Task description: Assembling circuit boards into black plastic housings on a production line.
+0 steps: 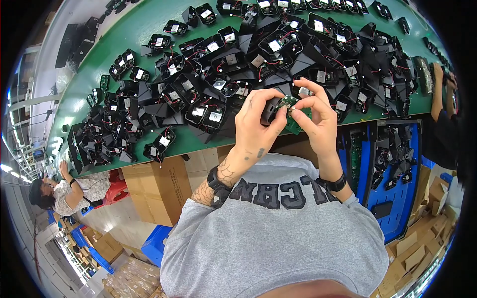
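My left hand (253,119) is closed around a black plastic housing (269,110). A small green circuit board (287,102) shows at the housing's right side, by my left thumb. The thumb and index finger of my right hand (318,115) pinch at a small white connector (293,108) on that board's edge. Below the fingertips, another piece of green board (294,126) shows between my hands; whether it is held or joined to the housing is hidden. Both hands are above the near edge of the green table (198,144).
Black housings (216,116) with red wires and white labels are heaped across the table. A blue rack (397,213) holding more housings stands at right, a cardboard box (156,188) at left. One person (74,193) sits at far left; another's arm (437,92) reaches in at right.
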`<action>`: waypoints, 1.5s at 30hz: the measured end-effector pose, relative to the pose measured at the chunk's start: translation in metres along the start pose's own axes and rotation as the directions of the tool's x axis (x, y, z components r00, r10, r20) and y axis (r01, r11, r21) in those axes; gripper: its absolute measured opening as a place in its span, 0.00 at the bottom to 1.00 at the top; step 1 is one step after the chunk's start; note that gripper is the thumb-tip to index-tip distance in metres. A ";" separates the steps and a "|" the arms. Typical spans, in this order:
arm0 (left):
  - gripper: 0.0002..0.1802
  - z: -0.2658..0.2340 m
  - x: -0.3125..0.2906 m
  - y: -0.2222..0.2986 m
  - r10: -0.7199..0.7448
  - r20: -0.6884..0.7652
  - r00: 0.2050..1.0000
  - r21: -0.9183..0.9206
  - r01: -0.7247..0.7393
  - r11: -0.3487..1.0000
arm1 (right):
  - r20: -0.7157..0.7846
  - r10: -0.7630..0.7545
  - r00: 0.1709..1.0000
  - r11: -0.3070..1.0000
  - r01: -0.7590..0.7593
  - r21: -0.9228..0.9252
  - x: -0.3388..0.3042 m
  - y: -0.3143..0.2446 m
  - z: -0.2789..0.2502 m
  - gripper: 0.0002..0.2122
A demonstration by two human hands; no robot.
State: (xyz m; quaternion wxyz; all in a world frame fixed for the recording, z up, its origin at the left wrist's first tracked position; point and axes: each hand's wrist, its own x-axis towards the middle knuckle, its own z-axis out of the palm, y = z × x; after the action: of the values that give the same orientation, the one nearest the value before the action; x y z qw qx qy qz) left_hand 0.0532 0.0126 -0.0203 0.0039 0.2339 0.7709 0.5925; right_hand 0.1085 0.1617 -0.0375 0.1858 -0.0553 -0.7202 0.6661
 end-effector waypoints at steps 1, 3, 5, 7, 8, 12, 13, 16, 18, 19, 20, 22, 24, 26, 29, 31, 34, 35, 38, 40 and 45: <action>0.14 -0.001 0.001 0.001 0.091 0.003 0.996 0.075 -0.091 0.993 | -0.002 0.001 1.000 1.000 -0.001 0.001 0.000 -0.002 -0.001 0.04; 0.15 -0.001 0.001 0.004 0.118 0.007 0.993 0.095 -0.118 0.988 | 0.033 0.062 0.998 0.998 -0.063 0.028 0.001 -0.005 -0.003 0.04; 0.15 0.000 0.002 0.004 0.145 0.013 0.989 0.111 -0.146 0.983 | 0.050 0.080 0.996 0.996 -0.081 0.028 0.001 -0.005 -0.004 0.04; 0.15 0.000 0.002 0.004 0.164 0.014 0.986 0.140 -0.164 0.976 | 0.069 0.098 0.993 0.995 -0.100 0.029 0.002 -0.004 -0.006 0.04; 0.15 0.000 0.002 0.003 0.163 0.015 0.986 0.141 -0.164 0.976 | 0.105 0.090 0.990 0.996 -0.090 -0.003 0.002 -0.004 -0.007 0.03; 0.15 -0.001 0.003 0.003 0.230 0.030 0.973 0.163 -0.231 0.959 | 0.132 0.143 0.981 0.980 -0.159 0.121 0.002 -0.001 -0.009 0.03; 0.15 -0.001 0.003 0.004 0.233 0.042 0.971 0.171 -0.237 0.956 | 0.132 0.143 0.981 0.980 -0.159 0.121 0.002 -0.002 -0.009 0.03; 0.15 -0.003 0.004 0.003 0.242 0.062 0.968 0.167 -0.249 0.954 | 0.161 0.166 0.973 0.960 -0.196 0.198 0.003 -0.002 -0.009 0.03; 0.16 -0.003 0.004 0.004 0.229 0.060 0.972 0.155 -0.236 0.959 | 0.160 0.134 0.978 0.965 -0.166 0.204 0.003 0.001 -0.009 0.03; 0.16 -0.003 0.004 0.004 0.215 0.059 0.975 0.143 -0.221 0.965 | 0.161 0.134 0.978 0.965 -0.166 0.204 0.002 0.000 -0.009 0.03; 0.16 -0.004 0.004 0.004 0.215 0.058 0.975 0.144 -0.222 0.964 | 0.164 0.145 0.976 0.958 -0.180 0.223 0.002 -0.001 -0.009 0.03; 0.16 -0.004 0.003 0.003 0.217 0.066 0.974 0.132 -0.224 0.966 | 0.168 0.158 0.973 0.950 -0.196 0.241 0.002 -0.002 -0.009 0.03; 0.16 -0.004 0.002 0.004 0.194 0.069 0.978 0.120 -0.202 0.972 | 0.156 0.146 0.977 0.963 -0.177 0.202 0.002 -0.001 -0.010 0.03; 0.16 -0.003 0.001 0.005 0.177 0.075 0.981 0.107 -0.184 0.977 | 0.159 0.142 0.977 0.967 -0.172 0.188 0.002 0.000 -0.011 0.03; 0.16 -0.003 -0.001 0.004 0.167 0.076 0.983 0.104 -0.175 0.979 | 0.170 0.145 0.975 0.976 -0.169 0.136 0.002 -0.003 -0.013 0.02; 0.16 -0.004 -0.001 0.003 0.162 0.087 0.983 0.123 -0.172 0.977 | 0.178 0.151 0.972 0.980 -0.171 0.098 0.002 -0.004 -0.012 0.02; 0.17 -0.006 0.000 0.001 0.249 0.105 0.963 0.182 -0.265 0.947 | 0.169 0.186 0.968 0.951 -0.221 0.218 0.001 -0.002 -0.011 0.02; 0.17 -0.007 0.000 0.001 0.249 0.104 0.963 0.183 -0.264 0.947 | 0.193 0.210 0.958 0.946 -0.250 0.209 0.001 -0.004 -0.013 0.02; 0.18 -0.008 0.000 0.001 0.281 0.124 0.952 0.231 -0.303 0.925 | 0.169 0.215 0.962 0.950 -0.246 0.193 0.001 -0.010 -0.010 0.04; 0.17 -0.009 0.000 0.000 0.257 0.136 0.957 0.219 -0.282 0.934 | 0.119 0.194 0.974 0.959 -0.214 0.185 0.001 -0.010 -0.010 0.05; 0.16 -0.006 -0.002 0.005 0.231 0.106 0.967 0.180 -0.248 0.952 | 0.133 0.225 0.965 0.939 -0.252 0.235 -0.001 -0.008 -0.013 0.07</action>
State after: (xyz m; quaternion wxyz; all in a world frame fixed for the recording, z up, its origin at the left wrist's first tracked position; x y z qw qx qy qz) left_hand 0.0549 0.0075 -0.0144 -0.0585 0.3494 0.7895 0.5013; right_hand 0.1154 0.1726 -0.0291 0.0713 -0.0836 -0.6272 0.7711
